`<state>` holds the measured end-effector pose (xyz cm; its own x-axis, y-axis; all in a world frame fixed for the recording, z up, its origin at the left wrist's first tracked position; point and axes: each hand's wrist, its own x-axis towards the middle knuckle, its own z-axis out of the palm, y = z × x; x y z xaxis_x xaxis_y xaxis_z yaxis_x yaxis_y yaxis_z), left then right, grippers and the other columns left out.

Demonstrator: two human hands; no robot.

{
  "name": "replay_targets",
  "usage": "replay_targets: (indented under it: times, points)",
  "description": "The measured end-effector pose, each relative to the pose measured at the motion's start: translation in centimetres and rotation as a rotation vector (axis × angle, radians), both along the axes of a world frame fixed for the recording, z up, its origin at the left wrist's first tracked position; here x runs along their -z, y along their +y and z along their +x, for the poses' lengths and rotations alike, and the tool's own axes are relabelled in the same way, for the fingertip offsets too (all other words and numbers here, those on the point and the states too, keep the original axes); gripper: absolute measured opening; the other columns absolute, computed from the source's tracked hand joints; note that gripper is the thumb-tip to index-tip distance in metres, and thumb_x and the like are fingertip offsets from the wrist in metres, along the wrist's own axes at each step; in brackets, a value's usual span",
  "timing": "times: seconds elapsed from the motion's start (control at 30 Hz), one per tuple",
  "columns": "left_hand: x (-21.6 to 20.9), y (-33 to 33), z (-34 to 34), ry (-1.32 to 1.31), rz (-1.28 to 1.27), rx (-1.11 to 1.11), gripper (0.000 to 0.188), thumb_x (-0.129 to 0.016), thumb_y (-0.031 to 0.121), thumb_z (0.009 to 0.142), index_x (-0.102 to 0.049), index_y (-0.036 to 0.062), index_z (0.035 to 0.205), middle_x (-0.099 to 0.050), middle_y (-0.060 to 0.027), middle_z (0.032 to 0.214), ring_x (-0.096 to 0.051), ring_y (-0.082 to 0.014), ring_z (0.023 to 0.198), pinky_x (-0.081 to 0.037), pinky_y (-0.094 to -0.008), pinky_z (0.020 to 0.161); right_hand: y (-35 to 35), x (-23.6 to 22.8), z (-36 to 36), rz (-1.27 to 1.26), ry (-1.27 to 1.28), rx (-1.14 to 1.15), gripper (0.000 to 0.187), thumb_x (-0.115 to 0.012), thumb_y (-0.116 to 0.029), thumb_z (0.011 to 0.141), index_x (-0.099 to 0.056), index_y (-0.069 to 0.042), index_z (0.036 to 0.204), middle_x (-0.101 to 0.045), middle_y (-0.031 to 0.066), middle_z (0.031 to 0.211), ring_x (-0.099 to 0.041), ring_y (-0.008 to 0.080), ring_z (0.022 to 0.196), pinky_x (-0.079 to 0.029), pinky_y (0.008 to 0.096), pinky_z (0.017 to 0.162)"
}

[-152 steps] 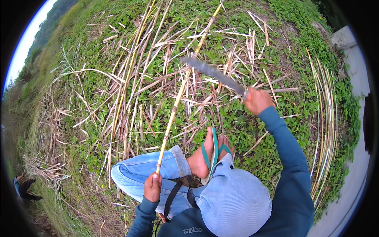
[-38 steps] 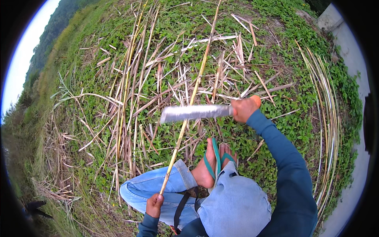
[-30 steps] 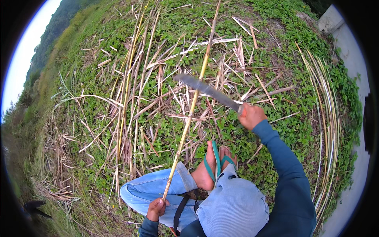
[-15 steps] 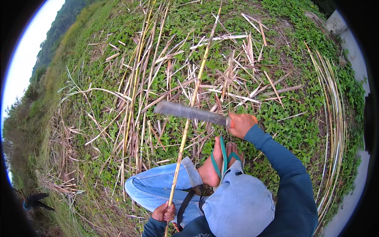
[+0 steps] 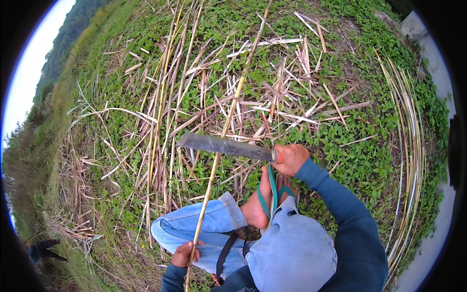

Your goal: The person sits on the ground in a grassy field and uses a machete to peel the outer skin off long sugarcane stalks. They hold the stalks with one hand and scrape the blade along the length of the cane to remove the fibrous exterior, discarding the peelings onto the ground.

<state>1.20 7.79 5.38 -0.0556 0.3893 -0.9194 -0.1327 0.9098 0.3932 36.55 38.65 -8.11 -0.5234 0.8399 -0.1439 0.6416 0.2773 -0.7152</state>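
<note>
A long yellowish cane stalk (image 5: 234, 101) runs from beside my left knee up toward the far edge of the grass. My left hand (image 5: 185, 254) is closed around its near part, by the blue jeans. In my right hand (image 5: 291, 159) is a machete, gripped by its orange handle. The machete's broad grey blade (image 5: 233, 147) points left and lies across the stalk, over its middle stretch; whether it touches the stalk I cannot tell. Beneath the blade, dry husk strips (image 5: 253, 109) litter the grass.
A bundle of cane stalks (image 5: 163, 87) lies on the left. Thinner pale canes (image 5: 406, 126) are laid along the right, beside a grey concrete edge (image 5: 433, 78). My feet in green flip-flops (image 5: 267, 197) are close below the blade. At far lower left a dark figure (image 5: 41, 250) appears.
My right hand has brought the machete nearer and slightly left along the stalk. My left hand, with the stalk's near part, has shifted left.
</note>
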Motion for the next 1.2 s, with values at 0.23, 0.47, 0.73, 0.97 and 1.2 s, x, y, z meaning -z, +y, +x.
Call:
replay_targets:
  times: [0.23,0.47,0.73,0.97,1.2]
  points:
    - [1.2,12.5,2.2,0.933,0.658,0.419,0.032,-0.06,0.014,0.088,-0.06,0.0001,0.117,-0.06,-0.0202,0.111,-0.057,-0.0337,0.105,-0.043,-0.0399,0.093,-0.5,1.3,0.7,-0.115,-0.019,0.304,0.027,-0.067,-0.03,0.07,-0.062,-0.006,0.08,-0.064,0.0204,0.071,-0.063,0.0398,0.068,-0.051,0.0479,0.066]
    - [13.3,26.6,9.4,1.022,0.651,0.424,0.041,-0.058,0.024,0.089,-0.053,-0.0006,0.121,-0.061,-0.0259,0.105,-0.057,-0.0439,0.097,-0.045,-0.0464,0.084,-3.0,1.6,0.7,-0.122,-0.051,0.263,0.029,-0.067,-0.032,0.071,-0.062,-0.006,0.083,-0.064,0.0203,0.071,-0.063,0.04,0.067,-0.051,0.0488,0.064]
    - [7.5,15.0,6.4,0.314,0.444,0.135,0.034,-0.048,0.034,0.097,-0.06,0.0041,0.086,-0.04,0.0055,0.06,-0.034,-0.0052,0.054,-0.03,-0.023,0.049,-0.6,1.3,1.3,0.083,-0.166,0.071,0.027,-0.064,-0.028,0.071,-0.054,-0.007,0.086,-0.064,0.0172,0.069,-0.064,0.037,0.063,-0.051,0.0483,0.06]
    - [0.8,4.3,3.4,0.633,0.419,0.215,0.033,-0.052,0.031,0.096,-0.058,0.001,0.083,-0.045,0.0026,0.059,-0.035,-0.0053,0.052,-0.029,-0.0226,0.047,6.4,3.7,2.4,0.061,-0.261,0.45,0.027,-0.063,-0.026,0.072,-0.059,-0.004,0.086,-0.064,0.0192,0.069,-0.065,0.0378,0.069,-0.052,0.0463,0.067]
    - [1.0,2.8,5.4,1.169,0.565,0.222,0.021,-0.061,0.013,0.09,-0.062,-0.0066,0.098,-0.057,-0.007,0.073,-0.047,-0.011,0.063,-0.04,-0.0275,0.055,3.2,-0.8,2.5,0.246,-0.24,-0.166,0.02,-0.064,-0.021,0.071,-0.054,-0.006,0.078,-0.062,0.0168,0.062,-0.062,0.0364,0.058,-0.05,0.0485,0.058]
